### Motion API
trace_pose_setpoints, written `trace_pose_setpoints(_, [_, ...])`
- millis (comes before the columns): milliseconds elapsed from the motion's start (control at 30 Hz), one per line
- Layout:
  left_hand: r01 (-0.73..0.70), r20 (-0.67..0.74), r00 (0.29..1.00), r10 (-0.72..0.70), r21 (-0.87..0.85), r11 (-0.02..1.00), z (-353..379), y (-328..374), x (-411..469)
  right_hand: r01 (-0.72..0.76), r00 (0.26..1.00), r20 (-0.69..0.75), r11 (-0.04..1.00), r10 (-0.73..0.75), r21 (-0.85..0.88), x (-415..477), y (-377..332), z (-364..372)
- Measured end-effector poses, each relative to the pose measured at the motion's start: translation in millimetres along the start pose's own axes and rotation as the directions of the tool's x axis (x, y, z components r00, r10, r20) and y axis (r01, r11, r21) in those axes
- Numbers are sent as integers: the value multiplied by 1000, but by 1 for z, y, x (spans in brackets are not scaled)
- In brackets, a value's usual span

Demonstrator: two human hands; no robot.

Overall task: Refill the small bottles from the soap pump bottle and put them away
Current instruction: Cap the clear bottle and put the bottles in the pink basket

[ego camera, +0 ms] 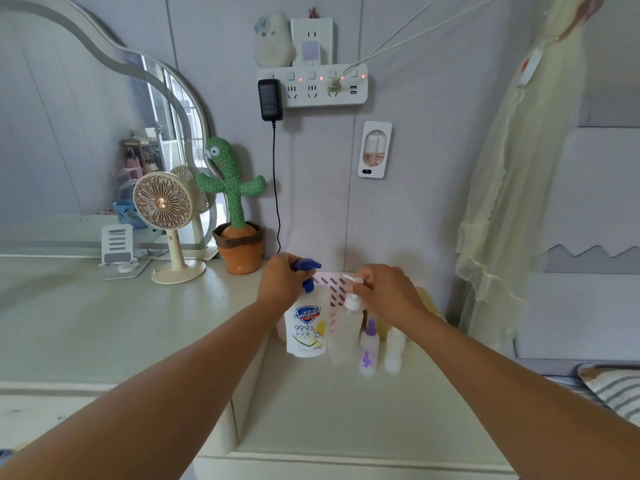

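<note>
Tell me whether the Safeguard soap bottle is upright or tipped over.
Upright. The Safeguard soap bottle stands on its base on the desk, its blue pump on top, gripped by the left hand.

The white plastic soap bottle with a blue pump (306, 332) carries a blue shield logo on its front label, reading "Safeguard". Just below the logo stands "99.9", followed by what seems to be a small percent sign. The Chinese characters underneath are too small to read.
</note>
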State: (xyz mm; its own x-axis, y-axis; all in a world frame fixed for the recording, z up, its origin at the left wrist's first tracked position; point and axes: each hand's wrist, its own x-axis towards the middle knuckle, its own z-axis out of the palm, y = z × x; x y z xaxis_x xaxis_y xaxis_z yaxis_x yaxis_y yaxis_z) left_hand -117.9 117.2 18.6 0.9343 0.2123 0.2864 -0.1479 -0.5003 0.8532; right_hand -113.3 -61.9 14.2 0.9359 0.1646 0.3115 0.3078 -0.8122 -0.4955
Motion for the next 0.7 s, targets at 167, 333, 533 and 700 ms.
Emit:
trace_pose_setpoints(167, [5, -69, 998, -11, -91, 996, -12, 20, 27, 2, 999, -50, 982, 8, 188, 28, -6, -11])
trace_pose_setpoints(333, [-1, -131, 991, -16, -131, 991, -17, 30, 55, 31, 992, -128, 981, -6, 191, 54, -10, -19])
trace_pose_setpoints(533, [40, -214, 974, -73, -153, 987, -9, 19, 94, 71, 988, -152, 978, -42, 194, 87, -7, -11])
trace_pose_setpoints(700, [102, -232, 962, -141, -170, 980, 9, -2, 120, 35, 995, -102, 979, -15, 201, 114, 3, 13])
